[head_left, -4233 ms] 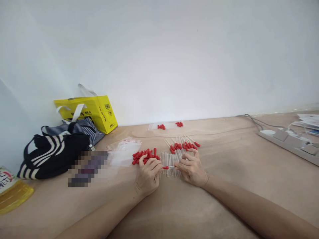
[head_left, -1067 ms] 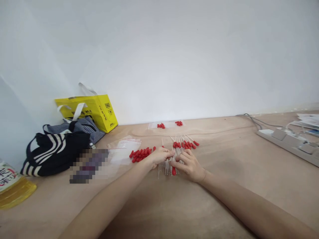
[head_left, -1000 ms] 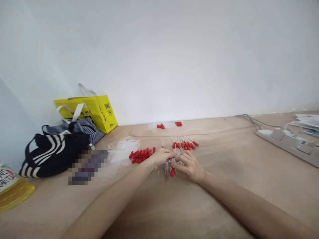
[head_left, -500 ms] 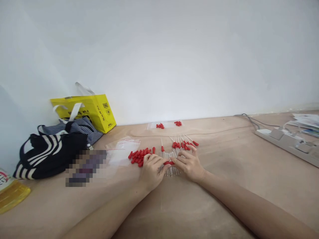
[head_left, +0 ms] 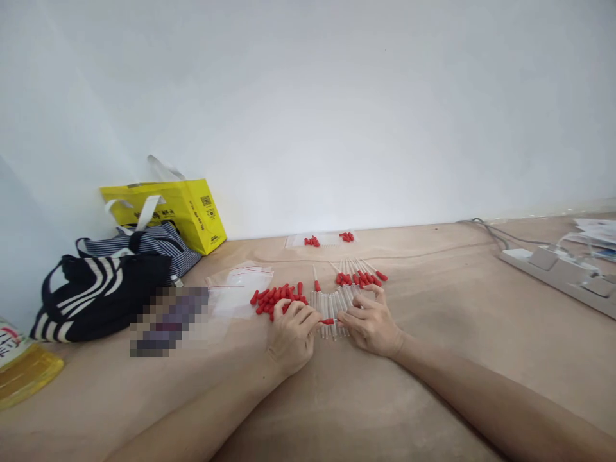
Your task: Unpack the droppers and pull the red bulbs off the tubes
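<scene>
Between my hands a red rubber bulb (head_left: pixel 327 321) lies crosswise above a row of clear glass dropper tubes (head_left: pixel 332 301). My left hand (head_left: pixel 292 333) is closed, its fingertips pinching one end of the bulb. Opposite it, my right hand (head_left: pixel 373 324) is closed at the other end, on what looks like a glass tube mostly hidden by the fingers. A pile of loose red bulbs (head_left: pixel 269 296) sits just beyond my left hand. Several droppers with red bulbs fitted (head_left: pixel 360 277) fan out behind my right hand. One more fitted dropper (head_left: pixel 316 279) lies apart, left of the fan.
Clear plastic bags (head_left: pixel 240 285) lie left of the bulb pile. A bag with more red bulbs (head_left: pixel 312 242) rests by the wall. Fabric bags (head_left: pixel 110 295), a yellow bag (head_left: pixel 192 215) and a bottle of yellow liquid (head_left: pixel 29 372) stand left. At right is a power strip (head_left: pixel 558 273).
My fingertips have drawn slightly apart, so more of the red bulb shows between them. The whole view has shifted a little.
</scene>
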`<state>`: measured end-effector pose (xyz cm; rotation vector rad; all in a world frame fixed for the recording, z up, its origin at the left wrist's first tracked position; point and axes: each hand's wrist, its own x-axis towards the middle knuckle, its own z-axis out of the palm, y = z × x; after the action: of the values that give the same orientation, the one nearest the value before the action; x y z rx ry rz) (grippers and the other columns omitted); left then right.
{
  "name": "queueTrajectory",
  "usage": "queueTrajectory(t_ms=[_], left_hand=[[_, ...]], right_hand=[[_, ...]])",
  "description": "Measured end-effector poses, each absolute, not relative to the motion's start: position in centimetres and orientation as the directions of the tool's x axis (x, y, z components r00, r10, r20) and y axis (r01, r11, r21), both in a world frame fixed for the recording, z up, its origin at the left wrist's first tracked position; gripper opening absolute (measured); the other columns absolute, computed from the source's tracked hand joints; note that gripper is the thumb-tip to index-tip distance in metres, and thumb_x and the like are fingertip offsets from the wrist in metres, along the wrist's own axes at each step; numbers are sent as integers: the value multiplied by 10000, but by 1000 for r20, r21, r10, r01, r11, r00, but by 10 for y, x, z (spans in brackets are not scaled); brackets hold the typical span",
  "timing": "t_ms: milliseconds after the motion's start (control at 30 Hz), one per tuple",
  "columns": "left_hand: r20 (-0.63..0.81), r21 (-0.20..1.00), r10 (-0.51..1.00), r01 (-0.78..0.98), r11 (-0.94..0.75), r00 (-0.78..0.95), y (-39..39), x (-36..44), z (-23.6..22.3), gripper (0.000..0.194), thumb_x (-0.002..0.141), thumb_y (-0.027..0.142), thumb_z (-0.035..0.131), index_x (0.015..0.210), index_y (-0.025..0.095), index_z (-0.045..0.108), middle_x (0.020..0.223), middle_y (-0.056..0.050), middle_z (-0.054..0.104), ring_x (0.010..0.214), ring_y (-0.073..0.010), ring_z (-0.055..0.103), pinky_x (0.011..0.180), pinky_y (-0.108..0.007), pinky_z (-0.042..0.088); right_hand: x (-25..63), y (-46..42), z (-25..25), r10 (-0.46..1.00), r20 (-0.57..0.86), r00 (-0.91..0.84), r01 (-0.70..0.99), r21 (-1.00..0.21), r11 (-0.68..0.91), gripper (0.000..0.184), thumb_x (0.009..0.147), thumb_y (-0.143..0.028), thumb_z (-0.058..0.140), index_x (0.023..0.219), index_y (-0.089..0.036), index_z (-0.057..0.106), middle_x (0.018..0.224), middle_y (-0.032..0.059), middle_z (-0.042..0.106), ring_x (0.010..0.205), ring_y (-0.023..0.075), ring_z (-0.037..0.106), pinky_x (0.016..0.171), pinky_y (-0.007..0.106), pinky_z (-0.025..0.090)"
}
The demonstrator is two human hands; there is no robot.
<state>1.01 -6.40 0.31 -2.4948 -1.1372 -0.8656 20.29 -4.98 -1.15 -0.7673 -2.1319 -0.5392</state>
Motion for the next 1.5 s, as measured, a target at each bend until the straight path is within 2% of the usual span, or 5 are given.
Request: queueTrajectory(t_ms=[533,900,1100,1333,1500], left_hand=[[684,97,668,872,-479,291,-59,-7,4,199,814,187,382,688,190,536,699,-20,623,707,-171,524,737,-365,284],[743,313,669,893,-323,-19,-37,-39,16,194,764,345,489,872,212,581,791,-25,627,790,-194,552,752,-340,361],[604,508,741,858,-74,-294,-16,-71,17,218,677,409,546,747,203,555,738,-6,616,726,-175,558,714,-308,385],[329,513,887,850,122,-326,-11,-76,15,309,718,489,463,747,224,618,777,-20,666,771,-213,579,734,-345,371],[343,551,863,824,135,-371,-10,-82,19,399,812,431,298,822,216,634,858,-47,664,805,-208,573,738,-338,380]], right_hand=[[224,-44,-17,430,821,-374,748,-7,663,210,815,-227,447,691,-205,615,527,-16,550,627,126,449,806,368,238],[212,-24,-28,545,787,-290,651,-255,715,344,828,-123,356,1130,-187,510,847,72,571,749,152,549,649,275,450],[207,-20,-32,523,813,-256,635,-266,725,263,787,-76,375,922,-169,581,889,83,563,831,165,559,724,296,479],[204,-26,-31,649,676,-349,698,-275,661,232,773,-84,389,847,-140,603,906,102,561,849,189,527,740,334,433],[205,-35,-21,671,606,-427,714,-230,662,192,812,-182,409,825,-164,599,881,73,579,856,190,514,776,358,345]])
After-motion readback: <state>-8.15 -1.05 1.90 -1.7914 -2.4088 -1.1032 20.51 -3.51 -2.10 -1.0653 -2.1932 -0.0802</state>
